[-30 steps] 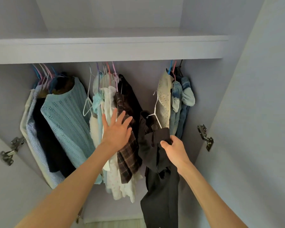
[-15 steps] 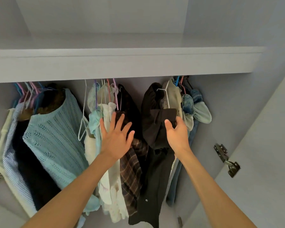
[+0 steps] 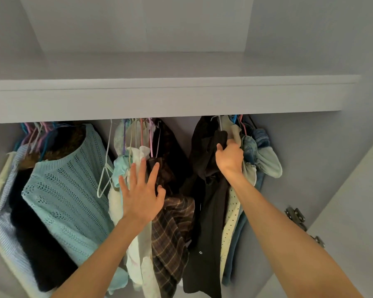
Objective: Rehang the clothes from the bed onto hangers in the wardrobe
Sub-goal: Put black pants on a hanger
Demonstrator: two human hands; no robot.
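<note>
In the head view, the right hand (image 3: pixel 229 159) is raised under the wardrobe shelf (image 3: pixel 164 97), fingers curled tight round the top of a black garment (image 3: pixel 211 201) that hangs between the plaid shirt (image 3: pixel 170 229) on its left and a cream dotted top (image 3: pixel 229 224) and denim pieces (image 3: pixel 256 145) on its right. The left hand (image 3: pixel 141 195) is spread flat with fingers apart, pressing the plaid shirt and pale clothes (image 3: pixel 136 254). Further left hang an empty white hanger (image 3: pixel 105 168) and a turquoise knit sweater (image 3: pixel 71 190)
</note>
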